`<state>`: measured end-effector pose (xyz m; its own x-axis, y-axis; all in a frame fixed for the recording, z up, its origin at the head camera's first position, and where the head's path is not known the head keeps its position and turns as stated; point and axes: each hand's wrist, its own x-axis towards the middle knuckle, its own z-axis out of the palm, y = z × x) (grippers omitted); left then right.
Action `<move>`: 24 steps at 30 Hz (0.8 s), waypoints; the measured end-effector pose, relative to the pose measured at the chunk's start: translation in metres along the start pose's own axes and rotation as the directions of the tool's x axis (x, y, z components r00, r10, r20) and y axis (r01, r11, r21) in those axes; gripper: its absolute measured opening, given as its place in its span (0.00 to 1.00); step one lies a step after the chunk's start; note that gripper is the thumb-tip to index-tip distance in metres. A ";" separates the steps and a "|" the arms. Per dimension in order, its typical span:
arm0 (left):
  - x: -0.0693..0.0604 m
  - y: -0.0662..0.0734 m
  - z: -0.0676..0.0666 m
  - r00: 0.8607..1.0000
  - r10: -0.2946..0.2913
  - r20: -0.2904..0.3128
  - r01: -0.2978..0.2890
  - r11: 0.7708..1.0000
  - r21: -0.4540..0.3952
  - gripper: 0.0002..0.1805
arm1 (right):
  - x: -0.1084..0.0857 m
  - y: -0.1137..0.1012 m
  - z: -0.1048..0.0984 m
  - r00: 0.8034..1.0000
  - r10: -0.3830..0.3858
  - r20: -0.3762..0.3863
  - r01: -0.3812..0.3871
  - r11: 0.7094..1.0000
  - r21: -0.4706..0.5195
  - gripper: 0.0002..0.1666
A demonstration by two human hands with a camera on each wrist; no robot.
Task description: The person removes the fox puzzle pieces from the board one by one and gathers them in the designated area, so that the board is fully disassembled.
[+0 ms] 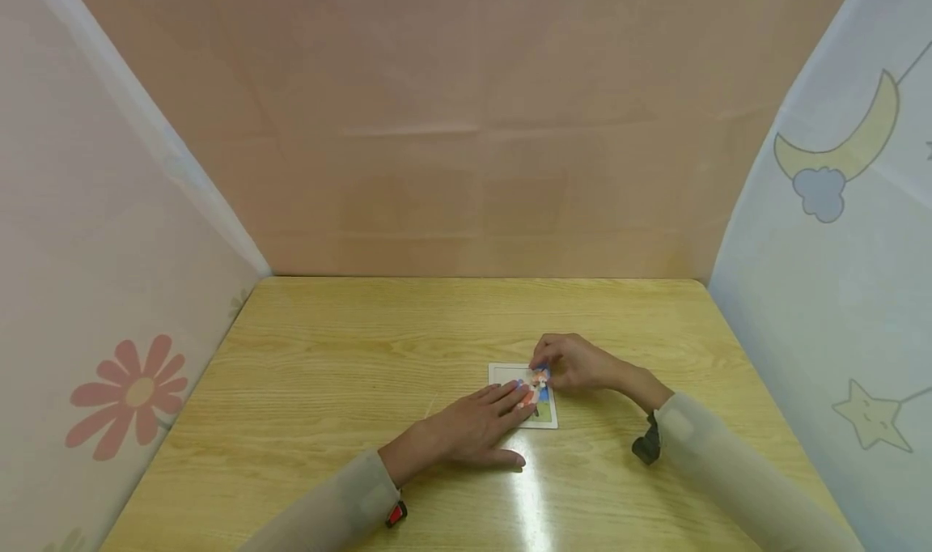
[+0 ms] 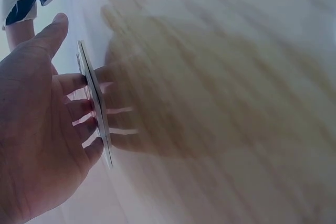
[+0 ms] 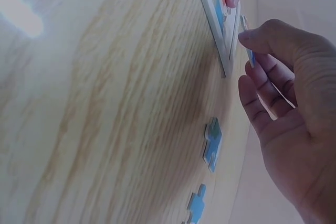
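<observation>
A small picture puzzle in a white-rimmed tray [image 1: 510,371] lies on the wooden table, with orange, blue and green parts showing. My left hand [image 1: 476,426] rests across its left and lower side, palm down, fingers extended and hiding part of the picture. In the left wrist view, the fingertips of the left hand [image 2: 47,124] touch the thin tray [image 2: 95,98], seen edge-on. At the upper right corner is my right hand [image 1: 578,362]. In the right wrist view, the right hand [image 3: 294,72] pinches a puzzle piece [image 3: 251,57] between thumb and fingers, just beside the tray [image 3: 211,22].
Loose blue puzzle pieces [image 3: 212,144] lie on the table near the right hand, another piece [image 3: 196,204] farther along. Pink cloth [image 1: 451,171] hangs behind the table [image 1: 349,325]. Patterned cloths stand at both sides. Dark straps [image 1: 646,441] sit at the wrists.
</observation>
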<state>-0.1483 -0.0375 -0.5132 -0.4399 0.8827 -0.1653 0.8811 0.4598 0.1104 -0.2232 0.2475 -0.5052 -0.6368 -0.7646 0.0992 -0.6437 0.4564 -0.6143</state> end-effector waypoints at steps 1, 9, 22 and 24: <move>0.000 0.000 0.000 1.000 0.000 0.000 0.000 1.000 -0.001 0.48 | -0.001 0.000 0.000 1.000 -0.001 -0.003 0.001 1.000 -0.003 0.19; -0.001 0.000 0.002 1.000 0.002 -0.005 -0.002 1.000 0.006 0.48 | -0.008 -0.002 -0.003 1.000 0.020 -0.014 -0.020 1.000 0.015 0.20; 0.000 0.001 0.002 1.000 0.004 -0.010 -0.004 1.000 0.020 0.49 | -0.021 -0.001 -0.013 0.999 0.021 -0.037 -0.019 0.998 0.065 0.19; 0.000 0.001 0.001 1.000 0.001 -0.008 -0.001 1.000 0.009 0.48 | -0.023 -0.002 -0.015 0.999 0.029 -0.043 -0.026 0.998 0.058 0.19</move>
<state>-0.1472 -0.0375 -0.5143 -0.4405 0.8839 -0.1571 0.8831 0.4581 0.1016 -0.2133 0.2709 -0.4941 -0.6729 -0.7307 0.1155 -0.6011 0.4490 -0.6611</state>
